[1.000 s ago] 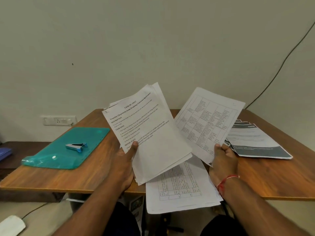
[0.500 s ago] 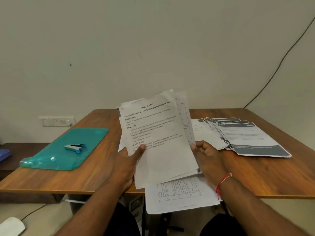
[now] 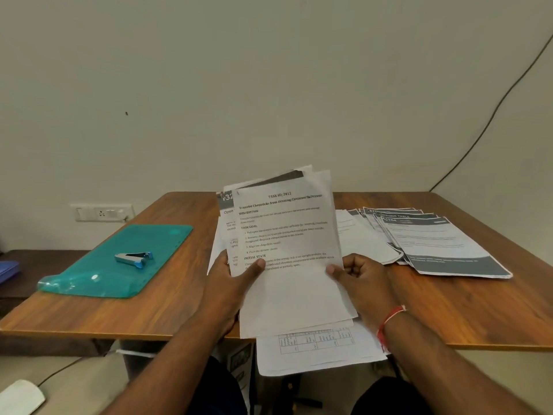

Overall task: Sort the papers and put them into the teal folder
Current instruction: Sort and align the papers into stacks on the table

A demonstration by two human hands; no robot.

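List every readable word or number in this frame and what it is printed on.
"TASK ID: 2412": top sheet of the held papers.
"Transfer Chopsticks from Draining Container to Drawer": its title.
"DESCRIPTION": heading.
"TASK GOAL": heading.
"INITIAL STATE": heading.
"Open": sheet behind, left edge.
Body text, grid sheet, fanned sheets: too blurred to read.

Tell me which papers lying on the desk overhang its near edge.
The grid-printed sheets below the held stack; the grey-banded fanned pile lies fully on the desk.
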